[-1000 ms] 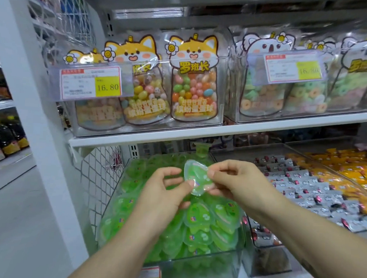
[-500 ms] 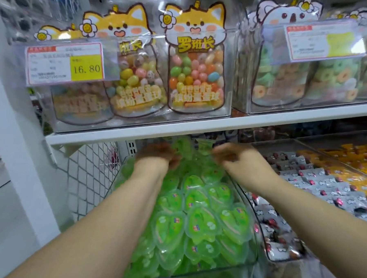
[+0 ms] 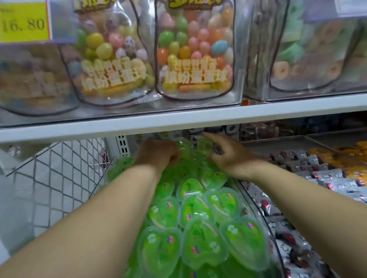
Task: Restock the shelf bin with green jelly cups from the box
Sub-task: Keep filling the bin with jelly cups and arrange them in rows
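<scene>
Green jelly cups (image 3: 195,214) lie heaped in the clear bin (image 3: 278,248), and both your hands work at its far end, just under the white shelf (image 3: 179,118). Your left hand (image 3: 156,156) lies knuckles-up on the pile with its fingers curled down among the cups; I cannot tell whether they hold anything. Your right hand (image 3: 230,160) has its fingers apart, the index straight, touching 1 back cup (image 3: 203,146) between the 2 hands. Settle that cup flat into the gap at the rear and press only lightly, as the film lids look thin. Keep your forearms lifted off the front rows, which are stacked high and would probably slide forward. The box is out of view.
</scene>
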